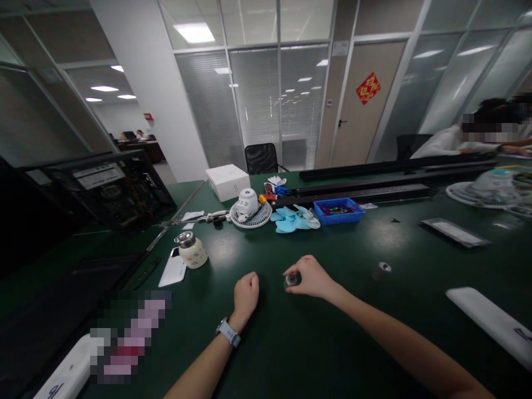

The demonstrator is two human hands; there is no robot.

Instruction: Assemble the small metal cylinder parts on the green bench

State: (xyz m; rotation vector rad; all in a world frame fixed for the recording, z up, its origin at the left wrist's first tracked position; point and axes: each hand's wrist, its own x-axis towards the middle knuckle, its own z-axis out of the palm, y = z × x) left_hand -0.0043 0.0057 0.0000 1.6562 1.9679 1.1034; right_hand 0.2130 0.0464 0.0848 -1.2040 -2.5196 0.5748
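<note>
My right hand (311, 277) pinches a small round cylinder (290, 280) between thumb and fingers, at or just above the green table. The cylinder has a metallic centre and a dark, partly see-through side; its exact kind is unclear. My left hand (246, 293), with a watch (228, 332) on its wrist, is a fist just left of it. Whatever that fist may contain is hidden. A similar small cylinder (382, 270) with a metal top stands upright on the table, to the right of my right hand.
Fan blades (294, 218), a white fan part (248, 208) and a blue tray (339, 211) lie ahead. A cream bottle (193, 250) stands by a white phone (173, 269) at left. White bars (490, 321) lie near right. A person (443, 138) sits far right.
</note>
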